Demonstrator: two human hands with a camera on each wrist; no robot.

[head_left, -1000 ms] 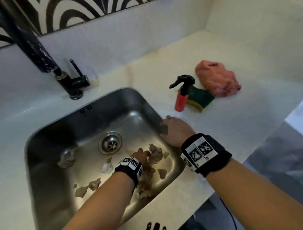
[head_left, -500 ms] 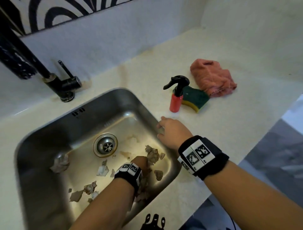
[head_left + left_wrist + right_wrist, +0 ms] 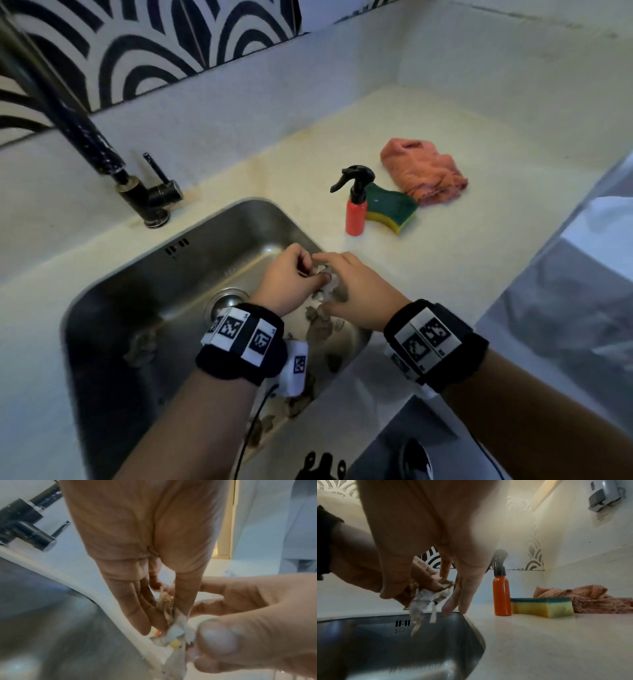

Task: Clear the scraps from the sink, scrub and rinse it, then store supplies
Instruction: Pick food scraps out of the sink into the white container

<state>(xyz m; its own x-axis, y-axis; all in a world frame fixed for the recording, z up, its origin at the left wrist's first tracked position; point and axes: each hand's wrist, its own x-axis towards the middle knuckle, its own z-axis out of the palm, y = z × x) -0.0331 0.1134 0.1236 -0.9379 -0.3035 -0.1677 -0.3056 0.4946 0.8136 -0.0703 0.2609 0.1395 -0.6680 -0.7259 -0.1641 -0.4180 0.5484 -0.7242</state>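
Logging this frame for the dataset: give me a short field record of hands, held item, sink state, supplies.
left hand: pinches a wad of scraps above the sink
right hand: fingers meet the same wad; grip unclear
sink: scraps lie on its floor
spray bottle: upright on the counter, right of the sink
sponge: behind the bottle
cloth: crumpled, beyond the sponge

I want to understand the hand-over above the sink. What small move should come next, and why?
Probably the right hand should close on the wad of scraps that the left hand pinches, freeing the left hand: more scraps still lie in the sink.
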